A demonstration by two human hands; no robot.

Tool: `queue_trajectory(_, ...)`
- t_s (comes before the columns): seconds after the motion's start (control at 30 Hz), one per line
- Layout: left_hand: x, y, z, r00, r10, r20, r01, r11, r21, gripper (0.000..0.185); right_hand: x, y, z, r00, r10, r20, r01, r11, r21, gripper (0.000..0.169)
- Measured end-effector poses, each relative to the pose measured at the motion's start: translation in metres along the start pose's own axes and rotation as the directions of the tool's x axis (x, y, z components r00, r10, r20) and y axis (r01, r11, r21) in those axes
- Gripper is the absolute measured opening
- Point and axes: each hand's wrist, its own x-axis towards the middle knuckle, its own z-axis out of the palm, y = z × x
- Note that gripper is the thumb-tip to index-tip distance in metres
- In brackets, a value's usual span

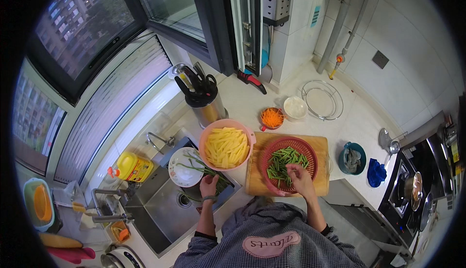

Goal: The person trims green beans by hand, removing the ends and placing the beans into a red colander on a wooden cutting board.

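Note:
My left hand [209, 188] is over the right end of the sink, its fingers bent among long green beans [221, 185]; whether it grips any is hidden. Beside it, more long beans stretch across a white floral plate [185, 171]. My right hand [301, 181] hovers at the near side of a red plastic colander [314, 155], fingertips curled close to the cut green bean pieces [282, 160] inside; I cannot tell if a piece is between them. Under the colander lies a wooden cutting board [256, 180]. A pink basin [251, 131] of pale yellow strips [226, 148] stands between the hands.
A knife block [205, 109] stands behind the basin. Carrot shreds [272, 117] fill a small red bowl near a white bowl [295, 107] and a wire rack [336, 111]. At right are a teal container [352, 158], blue cloth [376, 173] and stove [395, 202]. The steel sink [164, 209] is left.

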Motion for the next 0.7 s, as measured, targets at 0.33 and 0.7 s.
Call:
queue_trajectory(0.33,-0.020,0.019,-0.010,0.945,0.041,-0.323,-0.132,0.955,-0.265,0.027,0.000,0.000,-0.005,1.000,0.004,0.025,-0.005,1.000,0.020,0.024)
queue_trajectory(0.7,-0.089,0.203,-0.059,0.771,0.547,-0.326,-0.566,0.823,0.040,0.024,0.005,-0.049,-0.002,0.981,-0.147,0.125,0.130,0.983,0.131,0.027)
